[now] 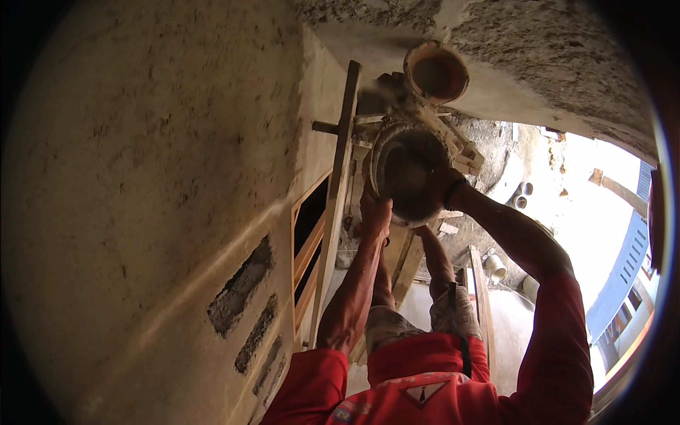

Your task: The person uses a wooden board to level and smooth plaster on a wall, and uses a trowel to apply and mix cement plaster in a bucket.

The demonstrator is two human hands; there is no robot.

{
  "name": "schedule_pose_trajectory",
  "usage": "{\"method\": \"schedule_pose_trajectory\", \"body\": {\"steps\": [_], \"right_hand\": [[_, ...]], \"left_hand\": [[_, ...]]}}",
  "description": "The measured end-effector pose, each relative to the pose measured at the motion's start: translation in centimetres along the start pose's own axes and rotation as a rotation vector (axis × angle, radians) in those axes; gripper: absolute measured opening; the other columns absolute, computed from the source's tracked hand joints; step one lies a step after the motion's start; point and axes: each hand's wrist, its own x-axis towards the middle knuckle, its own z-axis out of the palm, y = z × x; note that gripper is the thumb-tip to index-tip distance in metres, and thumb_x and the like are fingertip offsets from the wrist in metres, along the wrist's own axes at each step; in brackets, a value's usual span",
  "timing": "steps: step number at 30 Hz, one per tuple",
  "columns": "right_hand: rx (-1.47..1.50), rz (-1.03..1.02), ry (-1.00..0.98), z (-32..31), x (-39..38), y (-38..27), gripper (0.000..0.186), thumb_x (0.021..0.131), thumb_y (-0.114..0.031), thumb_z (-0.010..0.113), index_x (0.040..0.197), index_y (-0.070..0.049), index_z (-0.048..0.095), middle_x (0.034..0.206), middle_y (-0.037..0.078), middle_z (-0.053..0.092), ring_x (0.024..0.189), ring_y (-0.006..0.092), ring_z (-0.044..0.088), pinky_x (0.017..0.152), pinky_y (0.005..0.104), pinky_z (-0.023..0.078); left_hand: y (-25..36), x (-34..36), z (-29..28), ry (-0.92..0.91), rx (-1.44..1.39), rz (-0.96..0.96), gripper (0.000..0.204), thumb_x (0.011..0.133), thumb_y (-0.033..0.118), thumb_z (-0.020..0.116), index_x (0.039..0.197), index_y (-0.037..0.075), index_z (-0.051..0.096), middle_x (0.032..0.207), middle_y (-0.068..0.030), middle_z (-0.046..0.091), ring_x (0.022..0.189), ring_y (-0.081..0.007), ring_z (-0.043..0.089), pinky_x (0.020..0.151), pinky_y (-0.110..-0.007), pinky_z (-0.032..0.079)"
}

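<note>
Both my hands grip a round, mortar-crusted bucket point(411, 152) with a dark grey interior, held out in front of my body. My left hand point(377, 207) has its fingers closed on the bucket's left side. My right hand point(443, 184) is on its right side, fingers partly hidden at the rim. Just beyond it a second, smaller bucket point(460, 71) with grey material inside sits among dirty boards point(467, 152). My legs show below the held bucket, over narrow planks point(409, 265); my feet are hidden behind it.
A tall plastered wall point(142, 156) with rough recesses fills the left, beside a wooden-framed opening point(308, 248). An upright timber point(340, 156) runs close left of the bucket. A rough concrete overhang point(538, 57) spans the upper right. Far below are small containers point(496, 265) and a blue structure point(623, 255).
</note>
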Motion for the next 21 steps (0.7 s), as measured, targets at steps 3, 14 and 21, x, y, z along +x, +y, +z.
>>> {"method": "schedule_pose_trajectory", "body": {"steps": [3,14,21], "right_hand": [[0.006,-0.198,0.007,1.4,-0.8,-0.9,0.023,0.081,-0.02,0.053,0.093,-0.004,0.065,0.086,0.016,0.065,0.085,0.0281,0.066,0.073,0.0401,0.053],[0.107,0.125,0.228,-3.6,-4.0,1.6,0.026,0.084,-0.026,0.052,0.105,-0.012,0.059,0.086,0.014,0.066,0.08,0.029,0.066,0.068,0.0433,0.053],[0.13,0.032,0.113,-1.7,-0.1,2.3,0.027,0.087,-0.026,0.046,0.104,-0.012,0.061,0.085,0.016,0.066,0.083,0.0319,0.065,0.072,0.0434,0.052]], "left_hand": [[-0.1,-0.2,0.2,-0.015,0.008,-0.013,0.064,0.059,-0.01,0.049,0.122,0.0,0.046,0.102,-0.0073,0.053,0.084,-0.0163,0.051,0.073,-0.025,0.042],[-1.4,0.1,-2.9,-0.085,0.069,0.009,0.066,0.064,-0.006,0.045,0.13,-0.003,0.042,0.118,-0.0183,0.055,0.105,-0.0267,0.056,0.091,-0.031,0.041],[1.2,0.4,-4.0,-0.055,0.327,0.117,0.071,0.065,-0.004,0.047,0.135,0.0,0.037,0.126,-0.0231,0.051,0.115,-0.0354,0.051,0.098,-0.038,0.039]]}}
